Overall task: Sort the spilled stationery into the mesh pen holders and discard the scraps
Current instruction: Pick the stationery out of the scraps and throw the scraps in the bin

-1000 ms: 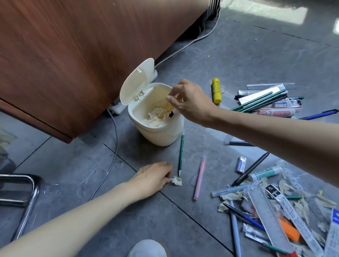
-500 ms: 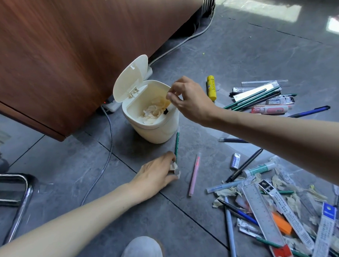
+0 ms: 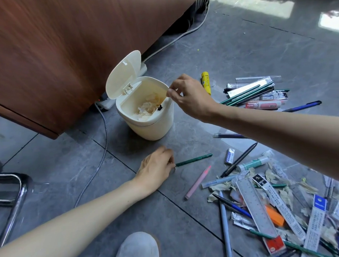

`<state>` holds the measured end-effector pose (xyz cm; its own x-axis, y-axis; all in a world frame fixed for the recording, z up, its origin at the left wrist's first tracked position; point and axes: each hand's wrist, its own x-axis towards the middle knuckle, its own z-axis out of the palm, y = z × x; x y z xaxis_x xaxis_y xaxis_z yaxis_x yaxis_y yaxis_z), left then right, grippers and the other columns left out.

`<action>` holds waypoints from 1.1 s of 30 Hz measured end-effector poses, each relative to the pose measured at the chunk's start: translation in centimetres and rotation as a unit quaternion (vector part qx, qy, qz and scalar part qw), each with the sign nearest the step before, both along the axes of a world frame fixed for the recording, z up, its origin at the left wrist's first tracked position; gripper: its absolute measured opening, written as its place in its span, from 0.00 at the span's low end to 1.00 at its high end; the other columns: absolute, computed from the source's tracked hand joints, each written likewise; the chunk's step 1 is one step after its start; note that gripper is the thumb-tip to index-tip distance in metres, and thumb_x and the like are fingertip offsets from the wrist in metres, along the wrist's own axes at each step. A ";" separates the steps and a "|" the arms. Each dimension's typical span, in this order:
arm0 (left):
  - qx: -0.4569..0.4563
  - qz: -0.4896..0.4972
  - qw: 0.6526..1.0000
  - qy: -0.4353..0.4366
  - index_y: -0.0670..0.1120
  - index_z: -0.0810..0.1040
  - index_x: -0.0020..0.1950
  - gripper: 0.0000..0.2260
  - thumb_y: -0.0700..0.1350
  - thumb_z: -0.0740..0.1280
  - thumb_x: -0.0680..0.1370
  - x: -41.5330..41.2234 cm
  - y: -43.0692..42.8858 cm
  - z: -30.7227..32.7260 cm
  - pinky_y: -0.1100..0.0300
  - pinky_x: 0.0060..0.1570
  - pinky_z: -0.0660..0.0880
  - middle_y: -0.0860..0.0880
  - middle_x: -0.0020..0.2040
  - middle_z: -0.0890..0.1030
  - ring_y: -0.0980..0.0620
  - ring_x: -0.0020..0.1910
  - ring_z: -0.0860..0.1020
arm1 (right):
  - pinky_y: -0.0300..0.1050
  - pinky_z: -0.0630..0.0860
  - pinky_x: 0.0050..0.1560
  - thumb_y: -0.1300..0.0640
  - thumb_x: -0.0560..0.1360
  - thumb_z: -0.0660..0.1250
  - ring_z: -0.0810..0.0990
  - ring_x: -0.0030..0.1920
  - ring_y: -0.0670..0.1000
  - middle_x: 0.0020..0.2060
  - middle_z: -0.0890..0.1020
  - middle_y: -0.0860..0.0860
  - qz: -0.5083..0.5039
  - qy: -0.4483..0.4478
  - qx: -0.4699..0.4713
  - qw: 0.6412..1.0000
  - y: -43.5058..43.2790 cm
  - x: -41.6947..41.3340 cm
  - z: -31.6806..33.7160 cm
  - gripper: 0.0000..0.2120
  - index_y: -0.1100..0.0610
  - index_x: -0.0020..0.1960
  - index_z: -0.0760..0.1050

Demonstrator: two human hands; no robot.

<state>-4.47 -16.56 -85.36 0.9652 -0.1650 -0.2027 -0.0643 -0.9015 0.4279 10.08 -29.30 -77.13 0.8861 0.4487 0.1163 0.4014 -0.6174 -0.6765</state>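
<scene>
- Behind both hands, a brown wooden cabinet (image 3: 62,45) fills the upper left of the view.
- To the right of the left hand (image 3: 155,168) and under the right forearm, a spilled stationery pile (image 3: 255,206) lies on the grey floor tiles (image 3: 239,52). It is a mix of rulers, pens, pencils and torn paper bits.
- Just beyond the left hand and directly below the right hand (image 3: 190,97), a cream bin (image 3: 151,127) stands upright. Its hinged lid (image 3: 122,73) is tipped open toward the cabinet, and paper scraps (image 3: 146,110) lie inside.
- Right hand: hovers over the bin's rim, fingers curled, thumb and forefinger tips together. Whether anything sits between them cannot be told.
- Left hand: knuckles up on the floor, fingers curled, pinching a small pale scrap (image 3: 174,167). Only the scrap's edge shows.
- White shoe (image 3: 136,250): on the near side of the left forearm, at the bottom edge.
- Green pencil (image 3: 194,159): flat on the floor, one end at the left fingertips, running off to the right.
- Pink pen (image 3: 198,182): between the left hand and the pile, apart from the hand.
- Yellow glue stick (image 3: 206,82): on the floor just beyond the right hand.
</scene>
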 end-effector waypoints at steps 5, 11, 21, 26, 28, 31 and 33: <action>0.001 -0.042 0.996 0.074 0.48 0.73 0.51 0.05 0.45 0.65 0.76 -0.7 -0.6 -0.7 0.55 0.47 0.74 0.51 0.48 0.78 0.47 0.49 0.77 | 0.46 0.72 0.50 0.53 0.80 0.59 0.72 0.47 0.47 0.52 0.76 0.54 -0.003 0.002 -0.007 1.000 0.0 0.0 -0.2 0.14 0.60 0.52 0.80; 0.034 -0.052 0.994 0.091 0.47 0.74 0.49 0.03 0.46 0.62 0.79 -0.2 -1.4 -0.8 0.54 0.50 0.74 0.50 0.52 0.75 0.48 0.50 0.76 | 0.47 0.72 0.50 0.53 0.80 0.58 0.72 0.48 0.49 0.52 0.75 0.55 0.006 0.006 -0.011 1.000 0.1 -0.1 0.0 0.15 0.60 0.53 0.80; -0.062 0.032 0.997 0.036 0.44 0.75 0.44 0.02 0.41 0.68 0.75 -0.1 0.6 -1.3 0.51 0.49 0.74 0.52 0.43 0.74 0.49 0.46 0.76 | 0.40 0.66 0.44 0.53 0.81 0.57 0.71 0.46 0.48 0.47 0.73 0.52 0.000 0.004 -0.012 1.000 -0.2 -0.1 0.2 0.15 0.61 0.52 0.80; -0.065 0.060 0.995 0.037 0.46 0.75 0.48 0.04 0.43 0.68 0.75 -0.3 0.6 -1.2 0.56 0.45 0.73 0.56 0.39 0.72 0.51 0.43 0.74 | 0.40 0.65 0.43 0.53 0.81 0.57 0.71 0.46 0.48 0.48 0.74 0.53 0.001 0.004 -0.013 1.000 -0.1 -0.2 0.2 0.16 0.62 0.51 0.79; -0.054 0.072 0.995 0.043 0.48 0.74 0.48 0.04 0.45 0.68 0.75 -0.1 0.5 -1.2 0.54 0.47 0.75 0.56 0.39 0.72 0.50 0.45 0.76 | 0.41 0.68 0.45 0.53 0.81 0.57 0.72 0.47 0.49 0.49 0.75 0.55 0.002 0.007 -0.011 1.000 -0.2 -0.2 0.1 0.16 0.62 0.52 0.79; -0.040 0.080 0.995 0.049 0.47 0.75 0.49 0.06 0.47 0.68 0.75 0.0 0.1 -1.1 0.55 0.46 0.74 0.54 0.43 0.75 0.49 0.48 0.77 | 0.41 0.68 0.45 0.53 0.81 0.57 0.72 0.47 0.49 0.50 0.76 0.56 0.004 0.009 -0.012 1.000 -0.1 -0.2 0.0 0.16 0.62 0.52 0.79; -0.040 0.078 0.996 0.031 0.47 0.75 0.49 0.06 0.47 0.68 0.75 0.0 -0.4 -1.1 0.56 0.44 0.73 0.53 0.44 0.77 0.49 0.47 0.77 | 0.39 0.65 0.43 0.53 0.81 0.57 0.71 0.46 0.48 0.50 0.76 0.56 0.003 0.009 -0.014 1.000 0.0 -0.1 0.0 0.15 0.62 0.52 0.79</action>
<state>-4.43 -16.97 -86.42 0.9665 -0.0315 -0.2546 0.1028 -0.8618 0.4968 9.93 -29.29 -77.12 0.8851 0.4571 0.0873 0.3932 -0.6342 -0.6657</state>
